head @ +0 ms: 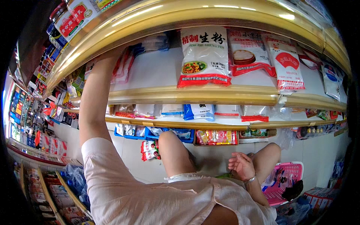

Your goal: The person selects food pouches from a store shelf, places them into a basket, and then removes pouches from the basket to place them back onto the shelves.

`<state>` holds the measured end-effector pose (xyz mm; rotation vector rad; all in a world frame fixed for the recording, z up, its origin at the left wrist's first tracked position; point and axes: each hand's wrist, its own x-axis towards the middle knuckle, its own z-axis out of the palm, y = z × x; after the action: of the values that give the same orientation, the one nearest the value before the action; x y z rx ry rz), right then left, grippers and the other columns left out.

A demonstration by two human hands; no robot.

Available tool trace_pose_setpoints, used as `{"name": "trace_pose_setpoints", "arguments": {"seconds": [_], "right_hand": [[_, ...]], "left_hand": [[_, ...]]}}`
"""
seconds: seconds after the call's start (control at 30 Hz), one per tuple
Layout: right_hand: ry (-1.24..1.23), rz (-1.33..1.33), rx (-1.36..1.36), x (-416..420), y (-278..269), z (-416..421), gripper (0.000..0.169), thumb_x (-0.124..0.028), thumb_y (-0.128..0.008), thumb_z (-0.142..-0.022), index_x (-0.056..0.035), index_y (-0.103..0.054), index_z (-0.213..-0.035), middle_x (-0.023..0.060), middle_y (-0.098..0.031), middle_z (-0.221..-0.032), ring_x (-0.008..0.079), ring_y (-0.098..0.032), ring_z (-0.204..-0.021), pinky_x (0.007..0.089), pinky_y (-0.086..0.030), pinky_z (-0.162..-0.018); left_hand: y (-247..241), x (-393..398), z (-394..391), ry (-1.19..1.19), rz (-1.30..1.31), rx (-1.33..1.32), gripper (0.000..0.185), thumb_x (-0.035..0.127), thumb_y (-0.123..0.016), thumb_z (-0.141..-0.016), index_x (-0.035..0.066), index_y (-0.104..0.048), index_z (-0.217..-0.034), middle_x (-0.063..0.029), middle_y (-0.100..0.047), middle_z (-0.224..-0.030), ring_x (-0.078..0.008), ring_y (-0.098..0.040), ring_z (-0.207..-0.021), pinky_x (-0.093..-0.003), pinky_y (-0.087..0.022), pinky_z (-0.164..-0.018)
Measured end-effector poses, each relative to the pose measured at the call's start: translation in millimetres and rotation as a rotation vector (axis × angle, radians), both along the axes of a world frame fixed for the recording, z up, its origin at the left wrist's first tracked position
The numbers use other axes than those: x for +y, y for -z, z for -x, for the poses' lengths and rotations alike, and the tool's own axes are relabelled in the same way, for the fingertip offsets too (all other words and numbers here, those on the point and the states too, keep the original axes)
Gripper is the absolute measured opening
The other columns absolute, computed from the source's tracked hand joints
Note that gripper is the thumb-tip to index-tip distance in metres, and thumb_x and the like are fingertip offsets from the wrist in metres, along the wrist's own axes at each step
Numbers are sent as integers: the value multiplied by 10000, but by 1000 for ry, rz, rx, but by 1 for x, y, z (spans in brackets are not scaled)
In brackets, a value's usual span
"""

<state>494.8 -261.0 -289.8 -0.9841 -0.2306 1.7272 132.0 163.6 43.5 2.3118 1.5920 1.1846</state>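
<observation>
My left arm reaches up under the upper shelf's yellow front rail (197, 14), which hides the hand. Beside that forearm stand red-edged plastic bags (123, 66), with blue-edged bags (154, 42) deeper in. Further right on the same shelf, a large white bag of starch (205, 56) leans upright, showing a food picture. Next to it are a bag with a bowl of white powder pictured (247, 53) and a white bag with a red fan shape (287, 63). My right hand (241, 164) rests by my right knee, palm up, fingers loosely apart, holding nothing.
A lower shelf carries more powder bags (198, 112). Beneath it sit blue trays (150, 134) and a carton of yellow and red packets (216, 137). Red-and-white packets (150, 151) lie on the floor. A pink basket (274, 195) stands at right; stocked racks (46, 194) stand at left.
</observation>
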Motion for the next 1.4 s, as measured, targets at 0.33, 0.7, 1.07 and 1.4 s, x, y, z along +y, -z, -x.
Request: {"name": "trace_pose_setpoints", "arguments": {"seconds": [0.33,0.7,1.07,1.4], "right_hand": [[34,16,-18,-2,4,-6,275,-227,-508,-916,-19,-530,-1094,125,-633,-851,227,-630,-724,369,-531,-651],[48,60,-29,0,13,-6,248,-235,-503,-922,-24,-543,-1046,123,-630,-838,216,-623,-705,356,-523,-638],[83,82,-51,1,10,-12,263,-245,-506,-922,-23,-536,-1061,114,-628,-830,204,-620,-698,343,-523,-636],[104,107,-37,-5,13,-15,261,-242,-491,-929,-26,-530,-1070,119,-625,-851,210,-620,-713,339,-520,-640]], "left_hand": [[-5,-3,-14,-10,-119,199,460,322,-531,-859,85,-445,-1243,-144,-521,-1197,-252,-517,-1067,-364,-434,-909],[-6,-13,-32,71,-234,449,479,359,-523,-862,99,-440,-1256,-137,-510,-1217,-248,-498,-1095,-362,-414,-934],[-12,-24,-41,202,-200,628,499,395,-516,-865,113,-434,-1268,-129,-499,-1236,-244,-478,-1123,-360,-394,-960],[-2,-6,-64,106,-308,708,517,429,-509,-868,126,-429,-1279,-122,-489,-1254,-241,-461,-1148,-359,-375,-983]]}}
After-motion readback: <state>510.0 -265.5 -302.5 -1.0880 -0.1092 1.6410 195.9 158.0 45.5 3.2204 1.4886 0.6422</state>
